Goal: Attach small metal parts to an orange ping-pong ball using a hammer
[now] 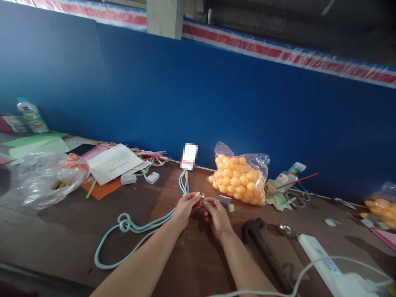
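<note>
Above the middle of the brown table, my left hand (187, 208) and my right hand (217, 215) meet at the fingertips. Between them they pinch a small shiny metal piece (201, 196) with a bit of orange beside it; its exact kind is too small to make out. A light blue cord (137, 227) lies looped and knotted to the left of my hands. It runs up to a blurred-out white rectangular thing (189, 156) leaning on the blue wall. Behind my right hand stands a clear bag of orange balls (236, 177).
A hammer (262, 247), a round shiny metal piece (284, 228) and a white power strip (321, 260) with a cable lie to the right. Left are a crumpled plastic bag (46, 177), papers (113, 164) and small white boxes (152, 177). A bottle (289, 175) stands back right.
</note>
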Action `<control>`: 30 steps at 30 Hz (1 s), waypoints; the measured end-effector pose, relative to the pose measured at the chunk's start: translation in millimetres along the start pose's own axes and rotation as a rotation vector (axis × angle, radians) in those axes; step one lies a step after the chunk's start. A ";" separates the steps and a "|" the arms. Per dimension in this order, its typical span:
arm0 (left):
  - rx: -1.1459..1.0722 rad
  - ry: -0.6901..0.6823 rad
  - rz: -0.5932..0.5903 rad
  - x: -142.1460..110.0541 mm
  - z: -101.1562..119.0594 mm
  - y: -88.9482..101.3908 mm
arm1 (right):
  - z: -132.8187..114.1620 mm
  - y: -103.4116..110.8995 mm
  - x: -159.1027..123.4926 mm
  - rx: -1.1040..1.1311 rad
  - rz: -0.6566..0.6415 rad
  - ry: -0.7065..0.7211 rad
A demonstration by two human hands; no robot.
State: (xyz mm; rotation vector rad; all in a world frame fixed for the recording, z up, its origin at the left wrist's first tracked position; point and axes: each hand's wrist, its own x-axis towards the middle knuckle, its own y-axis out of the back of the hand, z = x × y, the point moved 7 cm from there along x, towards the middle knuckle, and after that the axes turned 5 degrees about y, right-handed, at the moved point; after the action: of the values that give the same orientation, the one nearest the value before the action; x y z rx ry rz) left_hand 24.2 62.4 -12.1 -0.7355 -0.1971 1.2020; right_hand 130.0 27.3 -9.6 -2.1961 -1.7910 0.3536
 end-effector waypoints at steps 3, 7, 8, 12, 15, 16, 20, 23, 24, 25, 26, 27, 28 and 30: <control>-0.006 -0.004 -0.001 0.0 0.3 0.2 | 0.5 -0.1 0.3 -0.008 -0.002 0.004; -0.008 0.002 0.011 0.9 -1.0 1.6 | 1.3 -0.4 0.9 -0.017 -0.014 0.016; -0.006 0.002 0.016 0.9 -1.0 1.8 | 1.3 -0.4 1.1 -0.022 -0.019 0.023; -0.004 0.004 0.027 -0.3 0.0 1.3 | 1.1 0.5 1.3 -0.051 -0.022 0.045; -0.003 0.008 0.035 -1.4 1.1 1.0 | 0.0 0.2 0.8 -0.056 -0.017 0.053; -0.002 0.009 0.038 -1.5 1.2 1.0 | -0.4 -0.2 0.6 -0.054 -0.017 0.053; -0.006 0.015 0.040 -0.6 0.2 1.9 | -0.9 -0.3 1.0 -0.042 -0.005 0.047; -0.002 0.004 0.027 0.5 -0.2 2.0 | 0.5 1.3 2.3 -0.037 0.007 0.037; 0.001 0.002 0.024 0.6 -0.3 2.0 | 0.8 1.5 2.6 -0.038 0.005 0.037; 0.002 0.002 0.023 0.7 -0.5 2.1 | 0.9 1.4 2.7 -0.039 0.002 0.038; 0.002 0.003 0.027 0.6 -0.7 2.5 | 0.7 1.2 2.7 -0.041 0.000 0.039; 0.001 0.006 0.029 0.5 -0.8 2.8 | 0.4 0.9 2.4 -0.042 -0.003 0.041; 0.001 0.006 0.029 0.3 -0.8 2.8 | -0.1 0.5 2.0 -0.043 -0.004 0.041; 0.004 0.004 0.025 0.3 -0.5 2.5 | -0.9 -0.4 1.1 -0.044 -0.008 0.040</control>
State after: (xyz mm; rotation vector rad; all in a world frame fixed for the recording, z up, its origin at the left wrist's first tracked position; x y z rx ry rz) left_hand 22.6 62.8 -14.1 -0.7390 -0.1825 1.2246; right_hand 130.2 28.4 -8.6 -2.2092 -1.8019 0.2698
